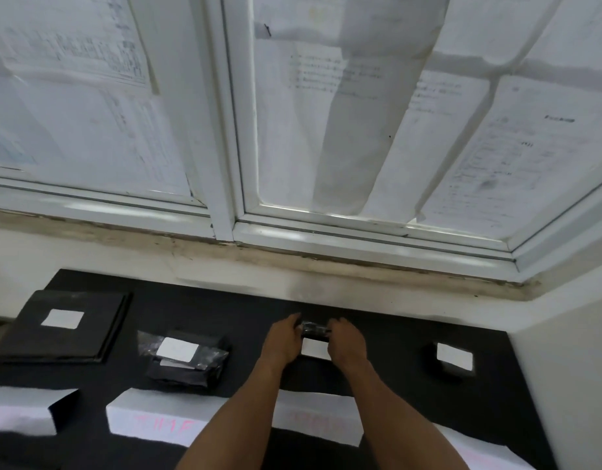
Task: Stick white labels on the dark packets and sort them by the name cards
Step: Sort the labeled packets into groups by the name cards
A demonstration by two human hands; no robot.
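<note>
My left hand (282,338) and my right hand (347,340) grip the two ends of a small dark packet (315,328) that carries a white label (316,349), held low over the black mat (245,310). To the left lies a pile of dark packets (187,359) with a white label on top. Further left sits a large flat black packet (65,329) with a white label. At the right rests a small dark packet (454,359), also labelled. White name cards (150,418) with faint pink writing stand along the near edge.
A white wall and window sill (326,266) rise right behind the mat. Papers hang on the window glass above. A white wall closes the right side past the mat's edge.
</note>
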